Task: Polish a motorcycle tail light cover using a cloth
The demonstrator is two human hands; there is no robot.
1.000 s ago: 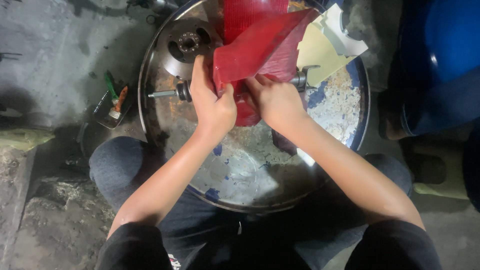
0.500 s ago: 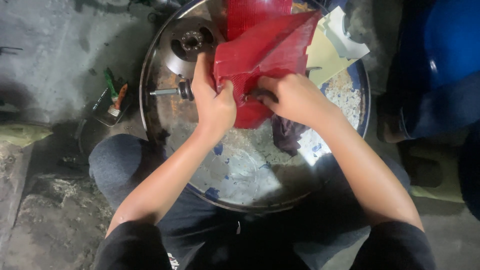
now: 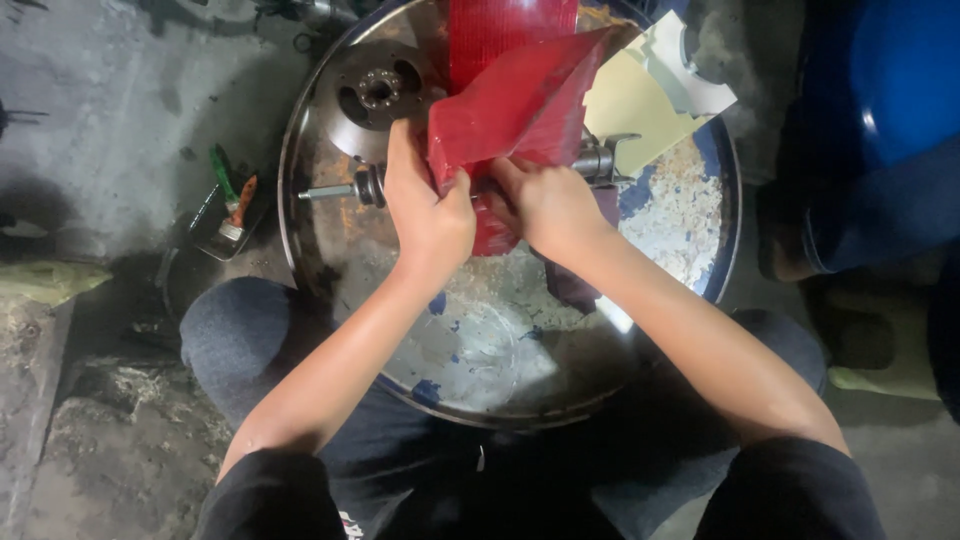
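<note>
The left hand [image 3: 428,215] pinches the lower edge of the red plastic sheet [image 3: 520,100], its grip closed on it; the right hand [image 3: 545,200] presses the sheet's crumpled end beside it. The sheet lies over the threaded metal shaft [image 3: 335,190] on the round metal drum lid [image 3: 320,260]. The thin, ribbed, glossy sheet could tear on the shaft's hardware if pulled hard.

Round flange [image 3: 375,92] crowds the left; lower pan [image 3: 480,370] lies open.
</note>
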